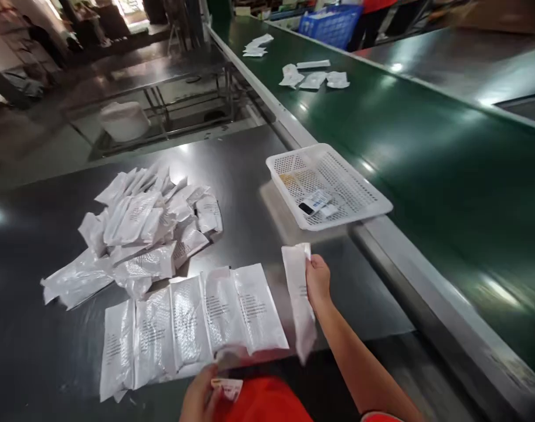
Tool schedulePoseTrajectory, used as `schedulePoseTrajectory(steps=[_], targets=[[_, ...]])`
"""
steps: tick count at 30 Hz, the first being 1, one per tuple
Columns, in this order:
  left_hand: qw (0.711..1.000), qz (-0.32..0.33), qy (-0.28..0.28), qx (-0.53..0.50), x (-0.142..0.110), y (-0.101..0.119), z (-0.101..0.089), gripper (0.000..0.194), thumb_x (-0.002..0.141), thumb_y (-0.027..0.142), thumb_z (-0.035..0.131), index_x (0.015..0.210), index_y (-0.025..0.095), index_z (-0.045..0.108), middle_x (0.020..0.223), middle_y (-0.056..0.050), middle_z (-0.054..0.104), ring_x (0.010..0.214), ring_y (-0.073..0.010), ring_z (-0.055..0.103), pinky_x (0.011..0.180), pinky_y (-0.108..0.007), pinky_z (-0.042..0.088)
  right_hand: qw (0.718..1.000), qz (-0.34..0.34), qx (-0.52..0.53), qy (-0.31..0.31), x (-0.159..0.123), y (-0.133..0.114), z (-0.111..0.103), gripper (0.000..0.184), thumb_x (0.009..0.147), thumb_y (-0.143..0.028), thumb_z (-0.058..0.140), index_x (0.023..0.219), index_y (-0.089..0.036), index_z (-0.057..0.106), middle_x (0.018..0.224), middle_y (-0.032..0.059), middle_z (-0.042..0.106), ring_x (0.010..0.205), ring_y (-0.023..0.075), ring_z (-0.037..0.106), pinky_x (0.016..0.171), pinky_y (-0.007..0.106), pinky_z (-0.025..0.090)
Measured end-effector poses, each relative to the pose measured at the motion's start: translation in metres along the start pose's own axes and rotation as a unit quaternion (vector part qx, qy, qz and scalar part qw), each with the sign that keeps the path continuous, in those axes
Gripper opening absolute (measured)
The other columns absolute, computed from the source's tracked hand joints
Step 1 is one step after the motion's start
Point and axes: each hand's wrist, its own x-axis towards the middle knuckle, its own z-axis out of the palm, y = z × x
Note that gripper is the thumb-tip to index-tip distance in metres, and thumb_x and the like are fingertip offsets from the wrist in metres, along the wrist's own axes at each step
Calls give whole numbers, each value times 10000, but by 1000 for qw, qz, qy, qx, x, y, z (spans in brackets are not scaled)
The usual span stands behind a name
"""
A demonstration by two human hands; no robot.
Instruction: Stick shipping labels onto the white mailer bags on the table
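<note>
My right hand [317,282] is closed on a long white plastic pouch [299,299], held upright just right of a row of several flat white pouches [192,325] laid side by side on the steel table. My left hand [201,395] is at the table's near edge, pinching a small white card with red print [227,388] close to my body. A loose heap of the same white pouches [139,234] lies further back on the left.
A white perforated plastic basket [359,202] with a small packet [313,202] in it sits at the table's right edge beside a green conveyor belt [425,146]. More white pouches [313,78] lie far up the belt. A blue crate [331,23] and a person stand beyond.
</note>
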Motion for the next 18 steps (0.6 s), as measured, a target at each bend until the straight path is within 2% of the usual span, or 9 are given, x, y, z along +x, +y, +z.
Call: schedulePoseTrajectory(steps=[1,3,6,9,11,14,18], targets=[[999,13,-11,33,2,-4,1,597,830,644,420,1162,212,665,1219,-131,681,1156,-308,612,1027,-411,460,996,-1,-83,13,-2,9,-19,327,786,-500,520,640,-231,407,580,-55,407,588,135,392,584,266,323],[995,29,-41,81,6,-8,3,527,853,553,423,1187,216,653,1252,-120,665,1180,-299,599,1042,-411,451,978,27,-203,30,-8,23,-37,278,812,-421,486,631,-237,382,583,-50,389,608,148,387,603,273,304],[984,57,-96,140,10,-5,4,485,853,452,438,1224,210,637,1270,-106,656,1200,-284,587,1055,-385,441,959,102,-262,28,-12,38,-29,144,833,-302,430,707,-233,443,622,-25,447,655,176,439,637,280,314],[969,77,-137,189,9,5,3,491,851,390,429,1245,177,630,1307,-112,631,1239,-282,556,1084,-350,411,960,135,-243,32,-6,46,-19,94,826,-246,438,764,-217,503,648,-1,496,686,187,482,655,281,326],[964,78,-143,211,5,8,2,496,851,384,412,1247,183,632,1318,-98,625,1247,-280,549,1094,-317,397,965,135,-221,42,1,47,-24,82,817,-241,466,754,-213,511,655,4,510,699,184,492,669,280,335],[964,71,-137,216,-2,2,-3,507,864,431,383,1251,214,630,1305,-84,636,1229,-275,566,1086,-296,407,973,126,-178,75,15,44,-48,103,779,-255,519,690,-215,488,645,0,514,715,183,501,694,286,363],[974,58,-115,186,-9,-16,-12,512,830,507,419,1202,252,660,1241,-98,675,1142,-310,626,1016,-355,487,972,133,-102,163,21,34,-84,136,749,-317,506,669,-216,463,649,15,536,775,212,538,705,317,434]])
